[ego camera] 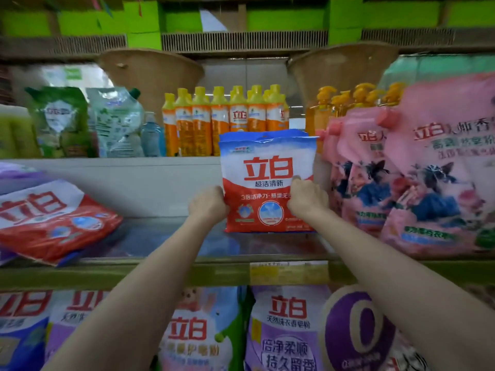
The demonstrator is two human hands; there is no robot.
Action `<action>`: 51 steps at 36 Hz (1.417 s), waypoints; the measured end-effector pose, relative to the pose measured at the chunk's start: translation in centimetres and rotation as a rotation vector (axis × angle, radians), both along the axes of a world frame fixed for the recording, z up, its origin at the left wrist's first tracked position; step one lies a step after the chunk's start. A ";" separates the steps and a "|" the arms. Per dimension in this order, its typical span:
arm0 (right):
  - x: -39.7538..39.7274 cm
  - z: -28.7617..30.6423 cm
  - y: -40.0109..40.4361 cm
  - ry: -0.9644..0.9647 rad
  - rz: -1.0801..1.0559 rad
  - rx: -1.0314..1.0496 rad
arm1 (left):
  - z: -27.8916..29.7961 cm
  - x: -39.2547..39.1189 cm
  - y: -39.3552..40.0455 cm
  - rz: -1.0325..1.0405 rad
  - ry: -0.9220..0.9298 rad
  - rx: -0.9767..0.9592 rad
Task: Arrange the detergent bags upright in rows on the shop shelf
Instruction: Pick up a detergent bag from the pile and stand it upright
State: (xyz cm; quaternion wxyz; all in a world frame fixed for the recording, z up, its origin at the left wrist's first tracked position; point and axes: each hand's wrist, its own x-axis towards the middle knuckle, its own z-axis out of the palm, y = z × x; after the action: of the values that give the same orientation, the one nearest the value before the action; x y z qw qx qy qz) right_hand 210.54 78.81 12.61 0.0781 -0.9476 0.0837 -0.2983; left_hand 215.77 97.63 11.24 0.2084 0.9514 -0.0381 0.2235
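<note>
At the left end of the shelf (pixel 171 236), a red-and-white bag (pixel 51 223) lies flat and tilted, its lower corner reaching over the shelf's front edge; a purple pack (pixel 16 170) shows partly behind it. On the raised tier at the rear, from the left: a green pouch (pixel 60 121), a clear spouted pouch (pixel 117 124), a small blue bottle (pixel 151 136), then a row of orange bottles (pixel 225 121) with yellow caps. The left hand (pixel 207 204) holds the left edge of the upright bag (pixel 267 180), fingers wrapped behind it and out of view. This bag stands right of the shelf's middle, its base on the shelf surface, its printed face forward, its blue top edge in front of the orange bottles. More blue top edges show just behind it; how many bags stand there cannot be told. The right hand (pixel 308 198) holds the bag's right edge, thumb pressed on the front face. Both grips are closed on the bag. Just beside it on the right stand pink pouches (pixel 417 178), filling the right end of the shelf, with pump bottles (pixel 356 100) behind them. A yellow price tag (pixel 289 273) sits on the shelf's front rail below the upright bag. Further bags (pixel 286 328) line the tier beneath.
</note>
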 end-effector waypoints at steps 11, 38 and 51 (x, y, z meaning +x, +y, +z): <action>1.5 0.7 11.8 0.146 0.500 -0.189 | 0.2 -4.5 11.2 0.333 -0.078 0.198; 2.9 -1.3 27.2 0.150 0.752 -0.163 | -0.6 -8.6 23.6 0.630 0.002 -0.700; 3.8 -0.9 22.0 0.267 0.556 0.516 | -0.5 -6.3 23.0 0.136 -0.389 -1.071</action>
State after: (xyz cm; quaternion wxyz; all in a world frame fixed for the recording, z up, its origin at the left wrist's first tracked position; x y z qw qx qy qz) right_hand 214.36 100.81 11.69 0.3797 -0.9138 -0.0942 -0.1093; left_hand 209.46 120.62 10.77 0.6356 0.6549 0.1038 0.3955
